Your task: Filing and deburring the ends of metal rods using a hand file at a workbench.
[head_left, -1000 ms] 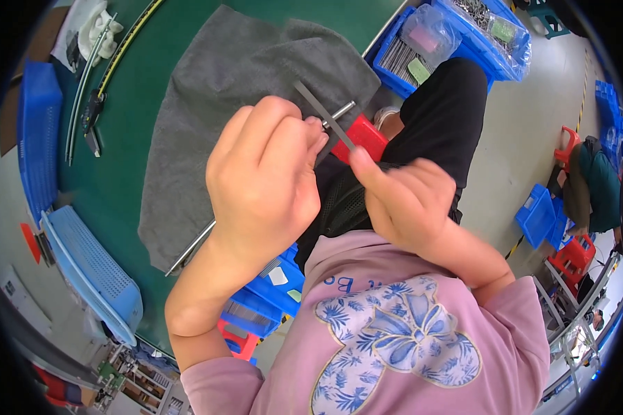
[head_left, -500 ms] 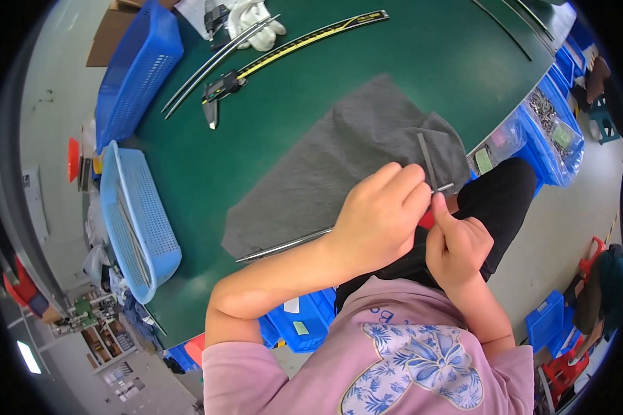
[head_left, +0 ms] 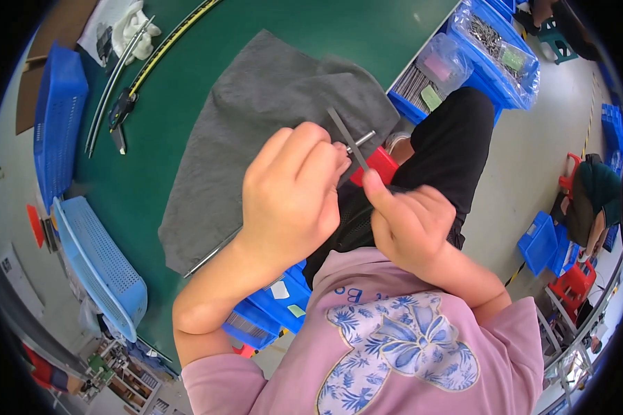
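Observation:
My left hand [head_left: 291, 190] is closed around a thin shiny metal rod [head_left: 364, 140], whose end sticks out past the fingertips. In my right hand [head_left: 415, 225] is a flat dark grey file [head_left: 346, 133], held with the thumb along it. The file crosses the rod close to my left fingertips and seems to touch it. Below the hands a grey cloth [head_left: 242, 117] covers part of the green table. Another metal rod [head_left: 204, 261] lies along the cloth's near edge, partly hidden by my left forearm.
A caliper [head_left: 122, 114], long thin rods [head_left: 111, 90] and a white glove [head_left: 135, 31] lie at the far left. Two blue baskets [head_left: 61, 117] line the left edge. Blue bins [head_left: 491, 52] with metal parts stand at the right. A red object [head_left: 377, 166] shows below the rod.
The view has shifted, so the table things sit further left and my hands look larger. The file still crosses the rod. Both hands keep their hold.

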Action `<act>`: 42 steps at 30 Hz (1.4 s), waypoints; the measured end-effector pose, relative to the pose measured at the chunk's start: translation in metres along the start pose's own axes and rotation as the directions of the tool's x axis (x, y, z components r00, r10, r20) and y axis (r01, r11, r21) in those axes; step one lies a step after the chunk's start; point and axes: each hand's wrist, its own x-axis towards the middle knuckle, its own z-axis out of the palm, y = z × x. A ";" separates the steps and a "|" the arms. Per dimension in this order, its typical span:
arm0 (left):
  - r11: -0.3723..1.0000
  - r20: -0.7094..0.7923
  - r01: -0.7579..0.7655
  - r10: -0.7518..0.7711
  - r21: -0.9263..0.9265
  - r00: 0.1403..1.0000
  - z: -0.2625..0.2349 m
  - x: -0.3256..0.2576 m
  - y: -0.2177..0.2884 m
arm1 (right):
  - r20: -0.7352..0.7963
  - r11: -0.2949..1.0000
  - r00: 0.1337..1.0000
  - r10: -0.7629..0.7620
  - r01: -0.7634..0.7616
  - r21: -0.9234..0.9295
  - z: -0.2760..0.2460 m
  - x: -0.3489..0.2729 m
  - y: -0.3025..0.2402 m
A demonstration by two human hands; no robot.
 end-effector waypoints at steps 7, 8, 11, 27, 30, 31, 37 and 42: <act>1.000 0.005 0.004 -0.004 0.000 1.000 0.000 -0.004 0.004 | 0.088 1.000 0.996 0.020 -0.021 0.003 -0.011 -0.009 -0.004; 1.000 0.008 0.007 -0.007 -0.003 1.000 0.000 -0.003 0.004 | 0.031 1.000 0.999 -0.006 0.005 0.031 -0.006 -0.007 -0.001; 0.999 -0.006 -0.002 0.002 0.032 1.000 -0.001 -0.001 0.004 | -0.051 0.996 0.998 -0.048 0.052 0.068 0.011 0.009 0.007; 1.000 -0.011 -0.017 0.017 0.004 1.000 0.002 -0.003 0.003 | 0.097 0.999 0.995 -0.010 0.007 0.040 -0.015 0.017 0.002; 1.000 -0.037 0.001 -0.001 0.006 0.999 0.000 -0.002 0.002 | 0.078 0.999 0.997 0.025 -0.027 0.025 -0.003 0.026 0.002; 1.000 -0.038 0.008 -0.007 0.010 0.999 -0.001 -0.003 0.001 | 0.100 0.997 0.995 0.023 -0.030 0.065 -0.008 0.021 0.000; 1.000 -0.057 -0.016 0.017 0.023 0.998 0.002 -0.002 0.001 | 0.097 0.999 0.995 0.002 -0.006 0.046 -0.009 0.032 0.001; 1.000 -0.059 0.016 -0.016 0.012 0.998 0.003 -0.002 0.001 | 0.174 1.000 0.984 0.021 -0.017 -0.024 -0.022 0.001 0.001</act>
